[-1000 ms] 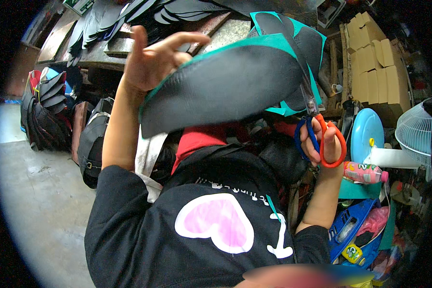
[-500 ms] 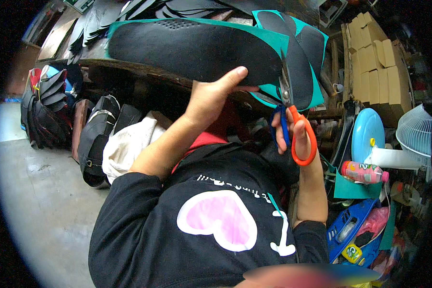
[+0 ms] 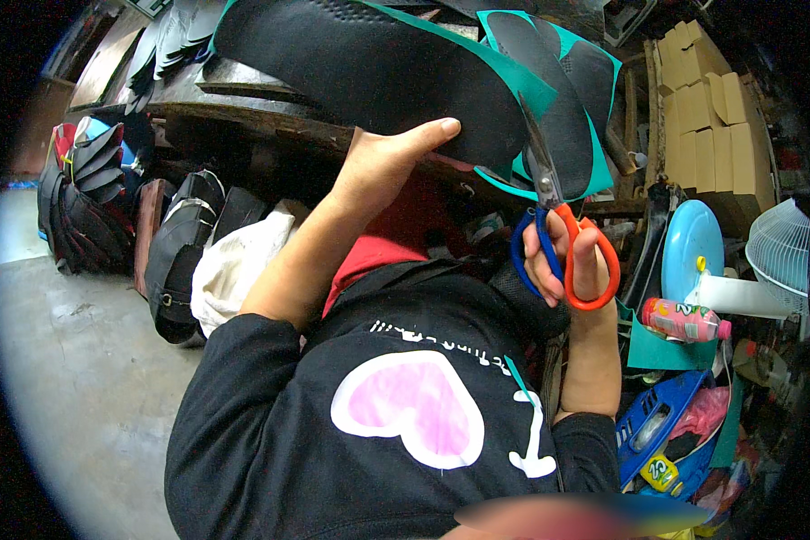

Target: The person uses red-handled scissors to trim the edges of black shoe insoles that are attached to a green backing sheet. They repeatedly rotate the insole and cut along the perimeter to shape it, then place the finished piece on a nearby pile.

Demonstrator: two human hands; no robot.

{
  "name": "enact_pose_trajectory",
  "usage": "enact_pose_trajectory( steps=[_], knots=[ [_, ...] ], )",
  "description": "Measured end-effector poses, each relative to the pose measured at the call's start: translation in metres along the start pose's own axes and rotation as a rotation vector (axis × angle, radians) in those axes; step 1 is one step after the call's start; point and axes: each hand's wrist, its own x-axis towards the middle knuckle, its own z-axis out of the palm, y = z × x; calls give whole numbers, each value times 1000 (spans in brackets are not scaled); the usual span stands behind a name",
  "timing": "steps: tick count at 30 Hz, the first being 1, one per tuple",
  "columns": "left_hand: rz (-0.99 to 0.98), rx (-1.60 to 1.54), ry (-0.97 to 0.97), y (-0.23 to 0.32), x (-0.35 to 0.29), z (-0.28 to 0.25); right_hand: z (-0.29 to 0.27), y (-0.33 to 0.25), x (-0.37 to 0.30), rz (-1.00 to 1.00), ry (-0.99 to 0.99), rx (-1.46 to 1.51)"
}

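My left hand (image 3: pixel 403 162) pinches the lower edge of a long black insole (image 3: pixel 378 76), thumb on top and fingers hidden underneath. The insole is tilted, with small perforations near its far edge. A strip of teal backing (image 3: pixel 517 83) runs along its far right edge. In my right hand (image 3: pixel 558 261) is a pair of scissors (image 3: pixel 544 171) with one blue and one orange handle. Their blades point away from me, at the right end of the insole by the teal strip. Behind them lie more black insole pieces on teal sheet (image 3: pixel 594 76).
Stacks of black insoles (image 3: pixel 184 40) lie on the wooden bench (image 3: pixel 108 76). A fanned black bundle (image 3: pixel 81 198) and bags (image 3: pixel 189 252) stand at left. At right are cardboard boxes (image 3: pixel 706 126), a white fan (image 3: pixel 778 252), a pink bottle (image 3: pixel 684 320) and a blue basket (image 3: pixel 657 423).
The insole has tilted and shifted away from me, baring the bench edge beneath it. The scissors have moved slightly right and toward me, their handles wider apart.
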Motion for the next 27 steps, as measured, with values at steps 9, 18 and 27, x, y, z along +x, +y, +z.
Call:
enact_pose_trajectory(
  steps=[9, 18, 27],
  knots=[
    [108, 174, 4, 1, 5, 4, 8, -11, 1, -38, 101, -207],
    [51, 151, 6, 2, 1, 1, -1, -10, -6, 32, 77, -179],
    [25, 285, -99, 5, 0, -4, 2, -1, -6, -30, 126, -59]
  ],
)
